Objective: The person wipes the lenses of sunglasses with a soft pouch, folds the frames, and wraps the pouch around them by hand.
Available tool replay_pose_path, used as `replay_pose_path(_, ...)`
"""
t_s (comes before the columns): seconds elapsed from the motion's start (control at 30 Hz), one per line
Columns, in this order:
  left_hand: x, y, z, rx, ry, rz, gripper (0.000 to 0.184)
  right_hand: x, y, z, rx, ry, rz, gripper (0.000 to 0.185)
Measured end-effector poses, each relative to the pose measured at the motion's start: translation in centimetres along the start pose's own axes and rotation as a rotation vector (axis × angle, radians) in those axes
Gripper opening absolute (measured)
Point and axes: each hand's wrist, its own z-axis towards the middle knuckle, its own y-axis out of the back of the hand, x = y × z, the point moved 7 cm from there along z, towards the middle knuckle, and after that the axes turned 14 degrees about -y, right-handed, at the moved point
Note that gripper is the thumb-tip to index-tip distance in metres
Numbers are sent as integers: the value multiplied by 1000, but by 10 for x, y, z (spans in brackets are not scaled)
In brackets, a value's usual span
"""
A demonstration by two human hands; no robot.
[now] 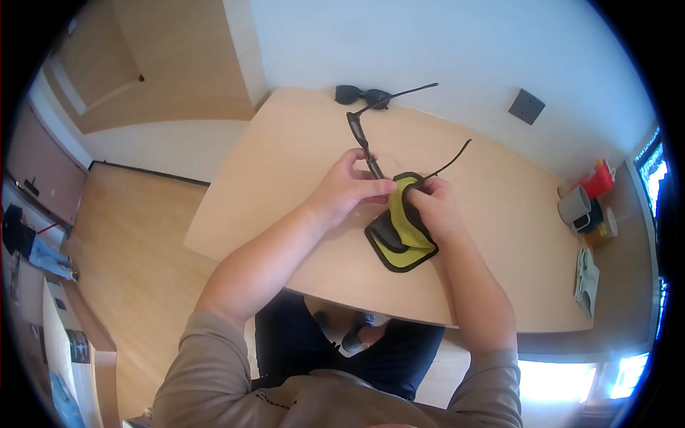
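Observation:
Dark-framed glasses [358, 131] with both temples spread are held up over the wooden table [285, 143]. My left hand [349, 189] pinches the lower part of their frame, beside a yellow-green cloth with black edging [404, 217]. The fingers of my right hand [434, 207] are closed on the upper right of this cloth, close to the root of the right temple. The cloth is folded over and its lower part hangs above the table near the front edge. Part of the glasses is hidden behind the cloth and fingers.
Dark sunglasses [362, 95] lie at the table's back edge by the wall. On the right stand a grey-white mug [574, 205], a red item [601, 178] and other small things, with folded paper [586, 282] nearer me. Another person [44, 250] is far left.

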Motion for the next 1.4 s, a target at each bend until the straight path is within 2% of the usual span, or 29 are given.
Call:
replay_pose_path(0.03, -1, -1, 0, -3, 4, 5, 61, 1, 3, 0, -36, -3, 5, 21)
replay_pose_path(0.13, -5, 2, -4, -17, 23, 33, 62, 9, 28, 9, -16, 108, 288, 18)
replay_pose_path(0.23, -3, 5, -1, -12, 37, 80, 62, 23, 65, 15, -101, 287, 461, 15)
replay_pose_path(0.33, -2, 4, -2, -15, 50, 115, 62, 30, 73, 12, -101, 400, 422, 15)
replay_pose_path(0.43, -3, 5, 1, -8, 29, 125, 62, 22, 54, 6, -88, 247, 470, 17)
replay_pose_path(0.57, -3, 4, 0, -13, -20, 66, 60, 0, 9, 5, 42, -1, 216, 20)
replay_pose_path(0.63, -4, 2, -1, -8, -34, 54, 60, 0, -6, -1, -21, 7, -272, 24)
replay_pose_path(0.77, -3, 1, -2, 3, -28, 56, 61, -5, -3, 5, 3, 18, -156, 24)
replay_pose_path(0.87, -3, 1, 0, 2, -4, 64, 62, 3, 13, 3, -81, 13, 66, 21)
replay_pose_path(0.9, -3, 1, 0, -5, 8, 68, 62, 3, 23, 11, -34, 36, 202, 17)
replay_pose_path(0.97, -5, 3, -1, -10, 11, 78, 63, 22, 43, 10, -3, 199, 417, 13)
replay_pose_path(1.07, -3, 6, 1, -28, 25, 107, 64, 23, 82, 19, -130, 344, 514, 11)
replay_pose_path(1.17, -3, 6, 0, -37, 7, 105, 67, 22, 91, 17, -177, 378, 591, 12)
replay_pose_path(1.3, -3, 8, 1, -65, 24, 104, 64, 26, 73, 9, -98, 349, 527, 15)
replay_pose_path(1.4, -2, 5, -1, -30, 30, 40, 64, 6, 48, 18, -3, 239, 452, 17)
